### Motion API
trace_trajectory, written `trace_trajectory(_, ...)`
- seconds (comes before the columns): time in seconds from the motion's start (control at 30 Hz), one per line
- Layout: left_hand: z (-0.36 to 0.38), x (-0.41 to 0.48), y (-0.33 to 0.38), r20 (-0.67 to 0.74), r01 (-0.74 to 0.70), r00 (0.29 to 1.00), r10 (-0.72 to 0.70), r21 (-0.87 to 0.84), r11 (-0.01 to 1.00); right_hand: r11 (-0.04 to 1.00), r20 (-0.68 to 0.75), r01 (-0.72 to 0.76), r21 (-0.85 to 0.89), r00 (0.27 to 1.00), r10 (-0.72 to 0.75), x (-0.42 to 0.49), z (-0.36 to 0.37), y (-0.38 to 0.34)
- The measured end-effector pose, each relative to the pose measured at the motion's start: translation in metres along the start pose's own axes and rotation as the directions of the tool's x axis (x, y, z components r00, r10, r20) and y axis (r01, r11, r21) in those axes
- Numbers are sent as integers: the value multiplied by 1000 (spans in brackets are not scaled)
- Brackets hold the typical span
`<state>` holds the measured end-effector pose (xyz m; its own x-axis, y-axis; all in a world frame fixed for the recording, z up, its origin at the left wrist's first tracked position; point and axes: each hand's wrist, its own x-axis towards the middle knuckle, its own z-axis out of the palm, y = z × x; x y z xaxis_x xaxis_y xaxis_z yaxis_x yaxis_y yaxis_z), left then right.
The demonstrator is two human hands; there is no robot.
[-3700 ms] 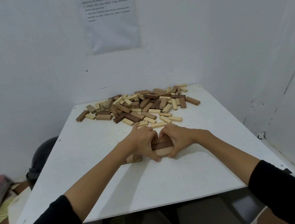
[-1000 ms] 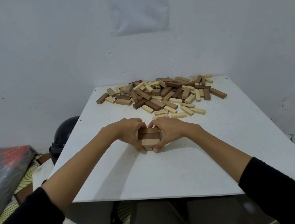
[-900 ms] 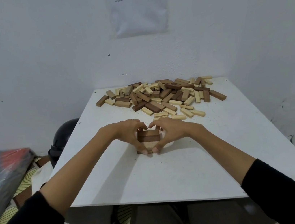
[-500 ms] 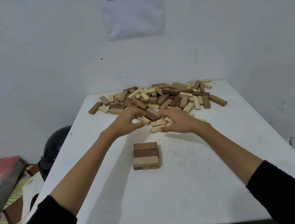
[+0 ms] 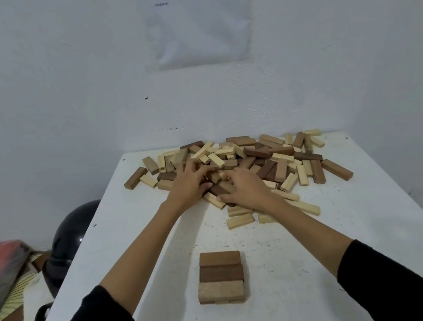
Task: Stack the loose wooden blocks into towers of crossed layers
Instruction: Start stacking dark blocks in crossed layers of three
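Left hand and right hand, fingers curled, among loose blocks at far edge of table; grip indiscernible. A low stack stands apart, mid-table.

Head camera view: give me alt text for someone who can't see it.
A person's left hand and right hand rest in a pile of loose wooden blocks at the far end of a white table. Nearer, a low tower stands apart.

Two hands: left hand, right hand; one stack; one loose-block pile; one table; one helmet.
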<state>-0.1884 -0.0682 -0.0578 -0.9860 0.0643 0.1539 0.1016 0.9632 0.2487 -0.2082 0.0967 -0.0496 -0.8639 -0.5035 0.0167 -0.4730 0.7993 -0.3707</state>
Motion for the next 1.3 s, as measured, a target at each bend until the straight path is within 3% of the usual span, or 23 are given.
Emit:
trace_trajectory(0.17, -7, 5, -6, -52, 32, 998, -22, 183, 983, 998, 87, -41, -48, 995, 45, 11, -7, -9)
trace_trajectory(0.3, -8, 3, -7, -74, 65, 996, -49, 231, 971, 996, 152, -81, -42, 985, 86, 13, -7, -12)
trace_trajectory(0.53, -13, -6, -6, -117, 97, 990, -81, 133, 986, 997, 179, 3, 77, 984, -17, 8, -7, -16)
trace_trajectory(0.67, -19, -7, -4, -126, 76, 989, -78, -26, 997, 990, 68, 90, 107, 993, -97, -1, 7, -11)
trace_trajectory(0.93, -38, -17, 25, -190, 9, 980, -61, -267, 964, 932, -167, 160, 324, 980, -111, -26, -14, -8)
trace_trajectory(1.13, -50, -38, 83, -119, -81, 992, 43, -337, 938, 899, -162, 34, 436, 986, 41, -64, -41, 6)
trace_trajectory(1.3, -40, -74, 128, -22, -32, 999, 26, -357, 934, 909, -71, -93, 406, 989, 133, -107, -51, 23)
